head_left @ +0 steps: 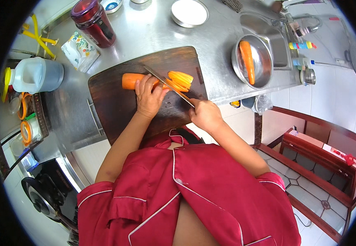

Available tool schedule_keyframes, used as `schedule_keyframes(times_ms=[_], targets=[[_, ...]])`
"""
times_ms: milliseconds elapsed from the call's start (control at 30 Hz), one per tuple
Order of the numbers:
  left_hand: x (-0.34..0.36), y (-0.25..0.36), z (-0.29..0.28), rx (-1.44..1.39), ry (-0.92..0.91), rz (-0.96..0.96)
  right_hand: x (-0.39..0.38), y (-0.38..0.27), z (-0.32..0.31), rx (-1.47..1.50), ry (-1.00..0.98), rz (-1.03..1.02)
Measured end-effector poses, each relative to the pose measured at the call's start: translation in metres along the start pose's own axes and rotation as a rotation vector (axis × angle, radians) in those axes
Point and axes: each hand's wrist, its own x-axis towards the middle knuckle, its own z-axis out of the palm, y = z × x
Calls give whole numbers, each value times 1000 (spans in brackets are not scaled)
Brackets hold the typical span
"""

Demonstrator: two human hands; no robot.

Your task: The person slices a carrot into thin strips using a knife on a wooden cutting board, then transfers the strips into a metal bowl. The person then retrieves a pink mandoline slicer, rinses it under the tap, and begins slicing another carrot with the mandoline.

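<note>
On the dark wooden cutting board (110,102) my left hand (148,98) presses its curled fingers on an orange carrot (129,81). My right hand (206,114) grips a knife (153,71), whose long blade lies diagonally across the carrot just beside the left fingertips. Long carrot slices (180,78) fan out to the right of the blade. How far the blade has sunk into the carrot I cannot tell.
A steel bowl (261,61) holding a whole carrot (247,61) stands by the sink (284,49) at right. A white bowl (189,12), red canister (95,30) and white packet (79,51) stand behind the board. A plastic jug (38,76) is left, pans (40,197) lower left.
</note>
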Motion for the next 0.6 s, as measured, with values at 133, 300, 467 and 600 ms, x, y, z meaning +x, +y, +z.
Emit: schedule_keyframes(times_ms=[133,300,467,600], targets=[[1,-2,0,19,15,18,13,-11,2,-19,-10,40],[-1,-4,4,13,36,24,36,-22,5,-38,-27,43],[-3,-5,6,22,54,37,38,-6,15,49,91,-69],[-4,-3,5,10,42,32,30,4,8,78,100,-52]])
